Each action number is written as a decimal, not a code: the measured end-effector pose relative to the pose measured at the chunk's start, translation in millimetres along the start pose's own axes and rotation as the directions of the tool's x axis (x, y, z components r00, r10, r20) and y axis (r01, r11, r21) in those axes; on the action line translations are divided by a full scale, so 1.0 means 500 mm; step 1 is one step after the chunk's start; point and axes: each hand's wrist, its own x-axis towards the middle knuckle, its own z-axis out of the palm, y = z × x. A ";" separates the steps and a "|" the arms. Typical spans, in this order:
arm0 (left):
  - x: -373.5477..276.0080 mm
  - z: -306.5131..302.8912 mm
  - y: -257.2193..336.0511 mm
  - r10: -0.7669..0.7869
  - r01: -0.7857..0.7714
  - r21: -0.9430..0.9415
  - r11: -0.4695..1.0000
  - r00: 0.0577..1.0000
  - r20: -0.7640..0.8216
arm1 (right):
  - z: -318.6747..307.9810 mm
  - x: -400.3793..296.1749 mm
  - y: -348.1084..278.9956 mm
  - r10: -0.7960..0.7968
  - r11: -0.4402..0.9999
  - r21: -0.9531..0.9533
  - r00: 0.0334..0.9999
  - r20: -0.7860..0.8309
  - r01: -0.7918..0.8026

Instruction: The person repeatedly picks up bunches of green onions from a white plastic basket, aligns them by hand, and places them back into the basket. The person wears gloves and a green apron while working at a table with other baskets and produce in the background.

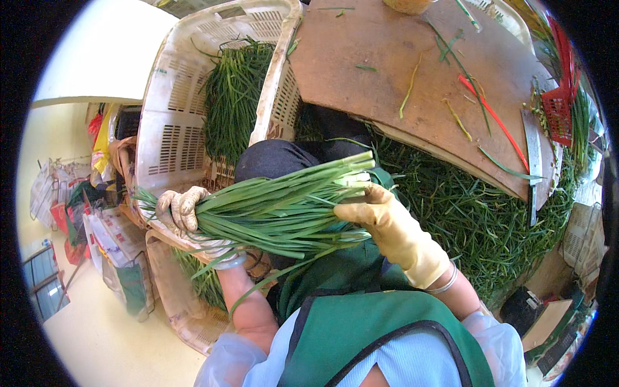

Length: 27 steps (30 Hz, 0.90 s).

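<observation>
A bunch of long flat green leaves, apparently garlic chives, lies crosswise above my lap. My left hand, in a soiled whitish glove, is closed around its leafy end. At the pale cut stem ends is my right hand in a cream rubber glove, its thumb and fingers touching the stems; how firmly they press cannot be seen. One loose leaf hangs down over my left forearm. More bundled greens rest inside the white plastic crate beyond my left hand.
A brown board holds leaf scraps, a red strip and a knife whose handle juts over the near edge. Loose green leaves heap below it. A red plastic basket is at far right. Another crate with greens sits at lower left.
</observation>
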 end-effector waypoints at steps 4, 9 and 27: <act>0.002 -0.019 0.011 -0.019 0.019 -0.046 0.999 1.000 -0.004 | -0.005 0.008 0.017 -0.023 0.999 0.031 0.998 -0.050 0.025; 0.009 -0.046 0.013 -0.145 0.135 -0.151 0.979 0.988 -0.054 | 0.011 -0.001 -0.001 -0.015 0.997 0.068 0.998 -0.063 0.019; -0.006 -0.181 0.068 0.177 -0.121 0.737 0.665 0.984 0.002 | -0.186 -0.144 -0.109 -0.773 0.635 -0.195 0.618 -0.147 0.748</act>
